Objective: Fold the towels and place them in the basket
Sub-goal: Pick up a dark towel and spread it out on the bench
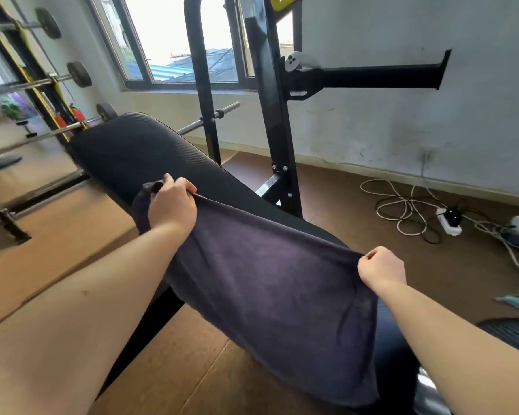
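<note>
Purple towel: taut between grips; long axis far-left to near-right
Left grip: pinching far corner
Right grip: pinching near corner

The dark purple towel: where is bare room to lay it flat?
The black padded bench is bare beyond the left hand, up to the steel barbell. The brown floor left of the bench is bare too. Crowded: white cables by the right wall.

I hold a dark purple towel stretched over the black padded bench, my left hand gripping its far corner and my right hand pinching the near corner. White cables and a power strip lie on the brown floor to the right.
</note>
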